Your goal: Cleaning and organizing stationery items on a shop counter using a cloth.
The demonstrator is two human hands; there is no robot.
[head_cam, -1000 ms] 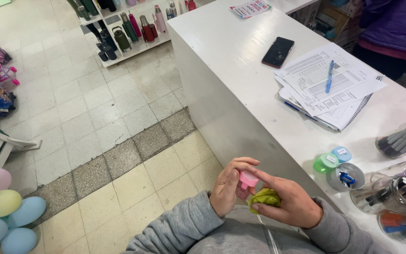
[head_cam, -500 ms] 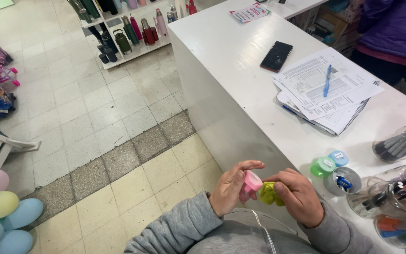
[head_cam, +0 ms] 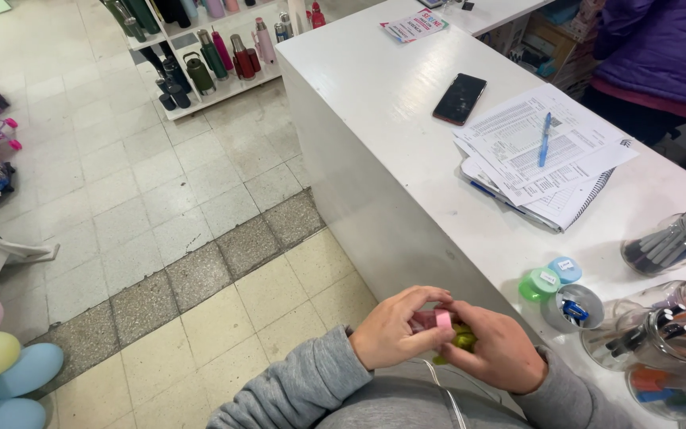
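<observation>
Mid-manipulation: left hand point(head_cam: 395, 338) pinches a small pink piece point(head_cam: 443, 319) at its fingertips; right hand point(head_cam: 498, 353) is closed around a yellow-green object point(head_cam: 464, 339). I see both held together in front of the torso, beside the white counter point(head_cam: 375, 103). Next move, my read: steady alignment, fine pinch control.

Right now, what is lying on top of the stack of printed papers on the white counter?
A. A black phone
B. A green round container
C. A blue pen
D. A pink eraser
C: a blue pen rests on the stack of printed papers, while the black phone lies on the bare white counter beside them.
</observation>
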